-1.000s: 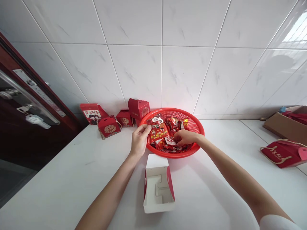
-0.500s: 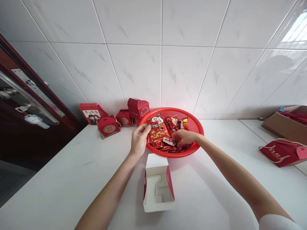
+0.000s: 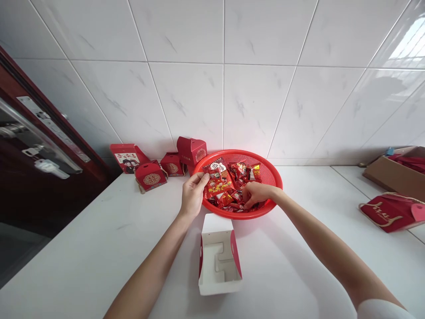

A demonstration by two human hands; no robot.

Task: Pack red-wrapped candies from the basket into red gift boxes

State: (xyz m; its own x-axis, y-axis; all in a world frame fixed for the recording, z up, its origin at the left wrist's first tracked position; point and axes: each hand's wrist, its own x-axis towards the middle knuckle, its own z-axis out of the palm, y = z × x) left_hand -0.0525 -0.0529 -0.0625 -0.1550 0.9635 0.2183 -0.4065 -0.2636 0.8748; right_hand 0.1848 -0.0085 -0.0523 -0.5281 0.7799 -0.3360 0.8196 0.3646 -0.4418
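Observation:
My left hand (image 3: 194, 192) pinches a flat red printed candy packet (image 3: 218, 176) by its left edge, holding it over the left side of a red plastic basket (image 3: 275, 170). Down among the wrapped candies (image 3: 239, 170) in the basket is my right hand (image 3: 255, 193), its fingers bent and pressed into the pile. Whatever its fingertips hold, if anything, is hidden. In front of the basket an open gift box (image 3: 219, 259) lies with its white inside facing up, red side flaps standing and nothing in it.
Several closed red gift boxes (image 3: 151, 175) stand at the back left by the tiled wall (image 3: 186, 102). On the right are a red box with rope handle (image 3: 387, 212) and a brown cardboard carton (image 3: 395, 175). A door with keys (image 3: 49, 168) is at far left.
My right hand has shifted slightly right and deeper into the candies, and some wrappers near its fingers have moved. My left hand and the packet have stayed in place.

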